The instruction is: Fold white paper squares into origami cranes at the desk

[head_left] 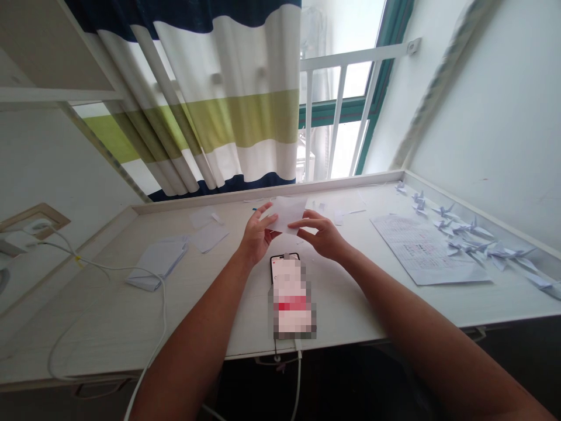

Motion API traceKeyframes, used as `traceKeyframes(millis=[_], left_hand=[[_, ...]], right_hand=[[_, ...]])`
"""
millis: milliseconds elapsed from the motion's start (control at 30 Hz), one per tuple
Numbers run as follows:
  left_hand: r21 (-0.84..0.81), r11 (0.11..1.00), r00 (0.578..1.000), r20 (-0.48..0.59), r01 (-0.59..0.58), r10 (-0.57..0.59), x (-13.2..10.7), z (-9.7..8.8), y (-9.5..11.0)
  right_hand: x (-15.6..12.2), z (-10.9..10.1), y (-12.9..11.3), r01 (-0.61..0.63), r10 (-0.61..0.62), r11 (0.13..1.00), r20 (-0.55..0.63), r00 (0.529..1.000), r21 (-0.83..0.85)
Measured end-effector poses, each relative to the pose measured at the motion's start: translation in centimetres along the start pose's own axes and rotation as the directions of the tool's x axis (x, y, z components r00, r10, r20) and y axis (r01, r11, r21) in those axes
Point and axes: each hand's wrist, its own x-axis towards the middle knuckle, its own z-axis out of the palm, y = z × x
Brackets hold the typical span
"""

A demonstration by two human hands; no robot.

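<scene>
While our left hand (256, 234) and right hand (322, 234) meet above the desk (109, 316), both pinch a white paper sheet (287, 213) between thumb and fingers, held up just beyond the phone (291, 295). We see a stack of paper (158, 263) to the left, folded paper cranes (473, 240) along the right wall.

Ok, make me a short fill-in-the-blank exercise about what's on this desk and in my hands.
1. Both hands, left hand and right hand, hold a white sheet of ____.
2. The phone lies flat on the ____, nearer the person than the hands.
3. The folded paper cranes stand along the desk's ____ edge.

Missing words: paper; desk; right
</scene>
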Motion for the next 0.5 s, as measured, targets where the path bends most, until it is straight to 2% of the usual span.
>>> traceKeyframes(millis=[233,400,500], left_hand=[[0.036,0.999,0.993,0.118,-0.018,0.014,0.03,0.11,-0.27],[0.116,0.992,0.995,0.086,0.048,-0.059,-0.29,0.03,-0.15],[0.183,0.980,0.991,0.090,0.082,-0.099,-0.61,-0.02,-0.10]], right_hand=[[0.01,-0.07,-0.26,0.027,-0.020,0.991,0.054,0.998,-0.131],[-0.08,0.01,0.09,-0.034,0.017,0.975,-0.078,0.997,-0.220],[0.04,-0.20,0.17,-0.011,-0.032,0.959,-0.147,0.989,-0.284]])
